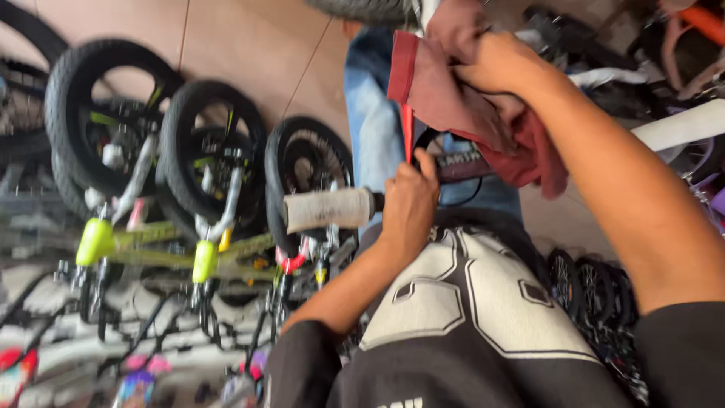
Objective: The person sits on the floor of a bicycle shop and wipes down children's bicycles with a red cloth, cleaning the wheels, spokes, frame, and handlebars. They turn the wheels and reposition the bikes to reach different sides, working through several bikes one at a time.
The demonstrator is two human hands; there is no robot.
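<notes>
My left hand (410,202) grips a bicycle handlebar (461,165) just beside its white grip (329,209), which sticks out to the left. My right hand (495,64) is closed on a dark red rag (445,94) and presses it down over the handlebar area, above my left hand. The rag hangs in folds and hides much of the bar and stem. My black shirt with large white figures (453,302) fills the lower middle.
Three small bicycles with black tyres (211,151) and lime green frames (151,245) stand in a row at left on a tan tiled floor (249,45). More bicycle parts and small wheels (596,291) crowd the right. Blue jeans (374,113) show behind the handlebar.
</notes>
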